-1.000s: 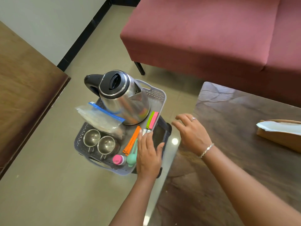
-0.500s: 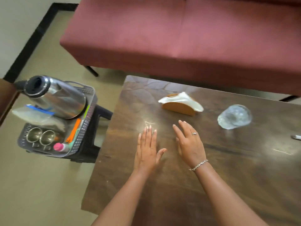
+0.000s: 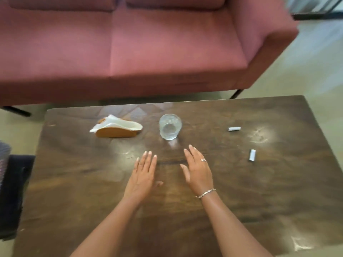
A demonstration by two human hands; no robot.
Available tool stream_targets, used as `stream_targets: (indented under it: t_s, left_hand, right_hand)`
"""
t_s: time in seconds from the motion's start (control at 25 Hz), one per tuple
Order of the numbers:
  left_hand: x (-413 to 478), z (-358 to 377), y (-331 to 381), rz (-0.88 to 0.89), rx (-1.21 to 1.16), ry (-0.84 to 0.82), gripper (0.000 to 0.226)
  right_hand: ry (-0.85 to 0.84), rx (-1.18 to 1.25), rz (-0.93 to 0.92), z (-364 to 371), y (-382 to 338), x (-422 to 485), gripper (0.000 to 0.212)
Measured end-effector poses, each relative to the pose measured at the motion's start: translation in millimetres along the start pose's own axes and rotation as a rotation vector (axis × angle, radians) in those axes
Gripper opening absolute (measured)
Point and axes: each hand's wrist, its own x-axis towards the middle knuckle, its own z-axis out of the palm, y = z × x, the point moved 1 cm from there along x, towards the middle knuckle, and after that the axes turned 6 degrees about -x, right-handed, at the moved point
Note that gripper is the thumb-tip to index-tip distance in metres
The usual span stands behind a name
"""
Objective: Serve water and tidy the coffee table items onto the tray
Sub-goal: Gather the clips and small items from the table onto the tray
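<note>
Coffee table (image 3: 74, 182): glass (image 3: 170, 126) upright just beyond the straight, empty fingers of left hand (image 3: 143, 175) and right hand (image 3: 197, 171); napkin holder (image 3: 116, 127) to its left.

A: Ahead of the grips?
B: Glass (image 3: 170, 127) stands near, beyond right grip (image 3: 198, 173); open bench (image 3: 83, 182) strip between them.
A: Sides?
B: Napkin holder (image 3: 117, 129) beyond left grip (image 3: 143, 175), wide gap to glass. Far white stub (image 3: 234, 128) and near white stub (image 3: 252, 155) off right, well apart.
</note>
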Motion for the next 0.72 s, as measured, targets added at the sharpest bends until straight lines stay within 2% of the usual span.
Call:
stream_targets:
  t_s: [0.12,0.2,0.28,0.48,0.72]
  left_hand:
    - [15.4,8.4,20.7,0.085,0.061,-0.034,0.086]
    - [30.5,11.3,34.0,0.177,0.143,-0.059,0.085]
    - [52.8,10.5,47.3,0.273,0.231,-0.098,0.083]
    - [120.3,9.6,92.8,0.417,0.286,-0.113,0.079]
    - [197.4,18.7,163.0,0.517,0.158,-0.043,0.057]
  right_hand:
    - [0.044,0.048,0.224,-7.3,77.4,-11.7,0.044]
    - [-0.017,0.03,0.382,-11.1,133.4,-16.5,0.044]
    - [-0.091,-0.042,0.464,-9.8,180.3,-16.4,0.05]
    - [-0.331,-0.2,0.459,2.5,238.7,-0.5,0.07]
    - [-0.312,-0.126,0.378,13.5,261.7,1.5,0.065]
